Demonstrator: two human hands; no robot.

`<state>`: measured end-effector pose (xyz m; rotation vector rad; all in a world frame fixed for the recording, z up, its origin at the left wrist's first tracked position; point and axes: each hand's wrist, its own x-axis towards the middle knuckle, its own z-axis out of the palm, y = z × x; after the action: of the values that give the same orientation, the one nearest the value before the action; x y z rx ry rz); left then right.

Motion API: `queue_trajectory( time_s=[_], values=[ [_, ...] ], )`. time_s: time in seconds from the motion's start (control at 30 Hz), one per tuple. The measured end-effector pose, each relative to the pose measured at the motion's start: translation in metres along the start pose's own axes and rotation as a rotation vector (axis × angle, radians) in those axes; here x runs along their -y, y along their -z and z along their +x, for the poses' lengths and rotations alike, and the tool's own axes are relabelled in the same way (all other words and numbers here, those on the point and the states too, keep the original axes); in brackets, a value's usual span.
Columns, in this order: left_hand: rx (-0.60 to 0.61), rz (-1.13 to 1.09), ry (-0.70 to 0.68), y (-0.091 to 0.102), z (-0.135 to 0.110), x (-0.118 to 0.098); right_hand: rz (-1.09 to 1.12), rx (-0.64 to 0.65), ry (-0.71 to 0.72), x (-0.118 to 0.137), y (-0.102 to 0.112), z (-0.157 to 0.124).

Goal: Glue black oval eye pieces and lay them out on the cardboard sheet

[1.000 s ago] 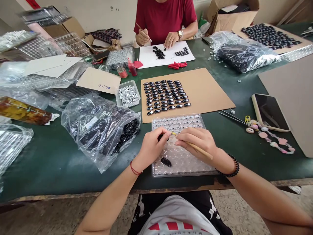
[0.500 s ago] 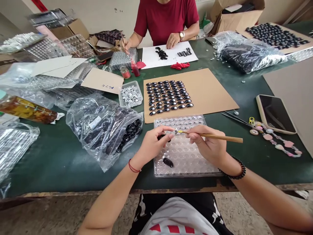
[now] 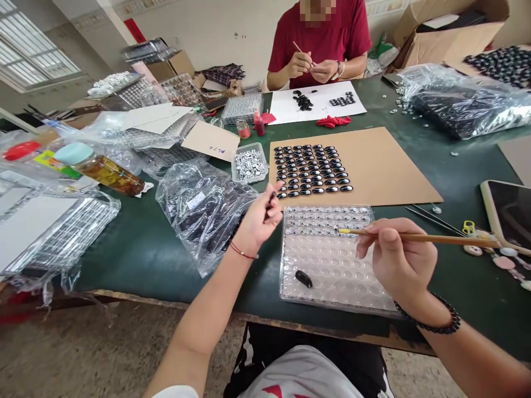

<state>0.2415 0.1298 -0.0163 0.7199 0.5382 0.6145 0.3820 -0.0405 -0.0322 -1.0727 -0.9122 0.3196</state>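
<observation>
My right hand (image 3: 404,257) grips a thin wooden stick (image 3: 440,239) with a yellow tip, held level above a clear plastic tray (image 3: 332,279) of round hollows. The tray's back rows hold small shiny pieces; a black elongated piece (image 3: 304,278) lies near its front left. My left hand (image 3: 260,221) is closed, with a dark piece (image 3: 271,198) partly showing between the fingers. It hovers by the near left corner of a cardboard sheet (image 3: 385,166), where shiny black oval pieces (image 3: 317,181) lie in rows. Part of what the left hand holds is hidden.
An open plastic bag (image 3: 199,207) of black pieces lies left, beside a small tub (image 3: 250,163) of silvery parts. Tweezers (image 3: 435,218) and a phone (image 3: 508,213) are right. Across the table, a person in red (image 3: 321,41) holds a thin stick over white paper (image 3: 286,110).
My left hand has moved away from the stick's tip, up and left to the cardboard. My right hand has drawn back rightward with the stick. The view has shifted; the person opposite brought both hands together.
</observation>
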Motion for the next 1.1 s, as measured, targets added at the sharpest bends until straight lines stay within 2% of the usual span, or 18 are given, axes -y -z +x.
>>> queue_trajectory(
  time_s=[0.1,0.17,0.27,0.33,0.43,0.6,1.1],
  values=[
    [-0.014,0.136,0.042,-0.003,-0.006,0.014,-0.012,0.051,-0.022,-0.001,-0.003,-0.002],
    [-0.004,0.386,-0.014,-0.006,-0.013,0.024,-0.047,0.066,-0.021,-0.002,-0.004,-0.002],
    [0.078,0.816,-0.072,-0.01,-0.023,0.035,-0.139,0.108,0.052,-0.003,-0.002,-0.003],
    [0.136,1.044,-0.112,-0.012,-0.027,0.039,-0.231,0.183,0.115,-0.004,-0.001,-0.003],
    [0.164,1.254,-0.175,-0.013,-0.031,0.041,-0.41,0.34,0.223,-0.005,0.0,-0.002],
    [0.206,1.32,-0.205,-0.013,-0.033,0.041,-0.571,0.472,0.295,-0.003,-0.002,-0.002],
    [0.182,1.263,-0.227,-0.017,-0.038,0.042,-0.564,0.462,0.339,-0.001,-0.004,-0.002]
  ],
)
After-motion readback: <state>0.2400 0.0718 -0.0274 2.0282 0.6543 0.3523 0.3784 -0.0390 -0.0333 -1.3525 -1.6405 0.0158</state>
